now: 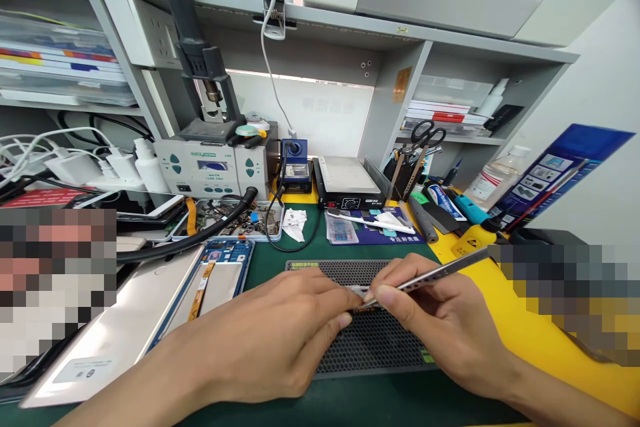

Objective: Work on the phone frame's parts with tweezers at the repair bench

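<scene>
Right hand (440,313) pinching slim perforated metal tool (440,271), likely tweezers, pen-like, probably for fine control; left hand (290,313) fingertips at small electronic part (371,307) by tool's tip, apparently steadying it, pinch or press cannot tell; honeycomb mat (370,347) beneath grip, likely against slipping; opened tablet (225,287) left of grip

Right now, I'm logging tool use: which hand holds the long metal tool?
The right hand: it alone grips the long metal tool, which has holes along it. The left hand, bent over the dark mat, shows no such tool.
</scene>
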`<action>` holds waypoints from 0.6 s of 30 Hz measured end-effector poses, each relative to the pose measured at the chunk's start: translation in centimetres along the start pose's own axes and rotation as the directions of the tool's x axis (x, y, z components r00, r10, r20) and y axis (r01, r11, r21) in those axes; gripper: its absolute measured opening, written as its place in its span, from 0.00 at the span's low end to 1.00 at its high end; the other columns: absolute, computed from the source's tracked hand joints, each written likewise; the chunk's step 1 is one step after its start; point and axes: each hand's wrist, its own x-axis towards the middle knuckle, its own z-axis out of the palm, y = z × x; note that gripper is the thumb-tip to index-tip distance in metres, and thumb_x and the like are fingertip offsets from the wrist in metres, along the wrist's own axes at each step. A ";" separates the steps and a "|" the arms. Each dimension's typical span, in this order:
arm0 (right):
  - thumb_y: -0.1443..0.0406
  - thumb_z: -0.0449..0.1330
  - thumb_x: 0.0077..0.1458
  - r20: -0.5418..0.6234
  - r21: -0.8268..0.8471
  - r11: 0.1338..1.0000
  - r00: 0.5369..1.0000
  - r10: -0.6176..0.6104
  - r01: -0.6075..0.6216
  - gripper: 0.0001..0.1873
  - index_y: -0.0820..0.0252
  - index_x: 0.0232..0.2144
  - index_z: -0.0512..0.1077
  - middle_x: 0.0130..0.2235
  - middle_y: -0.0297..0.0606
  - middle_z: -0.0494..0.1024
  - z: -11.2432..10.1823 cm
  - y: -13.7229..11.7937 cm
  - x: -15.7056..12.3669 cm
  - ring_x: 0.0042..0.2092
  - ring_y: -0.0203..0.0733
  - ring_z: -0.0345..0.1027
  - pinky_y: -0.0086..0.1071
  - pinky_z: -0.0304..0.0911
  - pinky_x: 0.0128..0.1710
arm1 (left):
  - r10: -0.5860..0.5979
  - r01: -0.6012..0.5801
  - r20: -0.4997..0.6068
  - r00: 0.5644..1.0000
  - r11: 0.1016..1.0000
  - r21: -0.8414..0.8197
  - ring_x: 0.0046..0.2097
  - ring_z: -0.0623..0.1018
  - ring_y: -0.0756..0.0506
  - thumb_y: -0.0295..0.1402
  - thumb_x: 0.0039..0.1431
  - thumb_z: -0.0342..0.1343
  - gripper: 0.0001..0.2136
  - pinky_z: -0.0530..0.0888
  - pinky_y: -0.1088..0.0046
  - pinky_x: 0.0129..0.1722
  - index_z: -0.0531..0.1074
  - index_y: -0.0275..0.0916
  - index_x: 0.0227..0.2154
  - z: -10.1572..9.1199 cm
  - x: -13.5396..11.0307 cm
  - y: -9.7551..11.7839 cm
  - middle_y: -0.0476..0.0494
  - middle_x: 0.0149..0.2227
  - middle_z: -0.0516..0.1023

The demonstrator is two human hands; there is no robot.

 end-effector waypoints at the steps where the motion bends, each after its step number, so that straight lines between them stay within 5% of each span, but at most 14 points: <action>1: 0.66 0.61 0.66 0.000 -0.002 1.000 1.000 -0.003 0.003 0.06 0.54 0.35 0.75 0.35 0.32 0.77 0.0 0.0 0.0 0.37 0.36 0.72 0.28 0.66 0.39 | 0.006 -0.006 -0.003 1.000 1.000 -0.001 0.52 0.77 0.41 0.32 0.72 0.43 0.15 0.72 0.63 0.53 0.70 0.47 0.55 0.0 0.0 0.0 0.43 0.49 0.78; 18: 0.67 0.61 0.66 -0.006 -0.023 0.999 1.000 -0.022 0.022 0.05 0.54 0.36 0.75 0.35 0.34 0.78 0.1 0.0 0.0 0.39 0.40 0.73 0.31 0.68 0.40 | 0.029 -0.030 -0.047 0.998 0.999 -0.019 0.50 0.78 0.41 0.31 0.71 0.45 0.14 0.72 0.64 0.53 0.72 0.44 0.54 -0.1 0.1 -0.1 0.42 0.46 0.80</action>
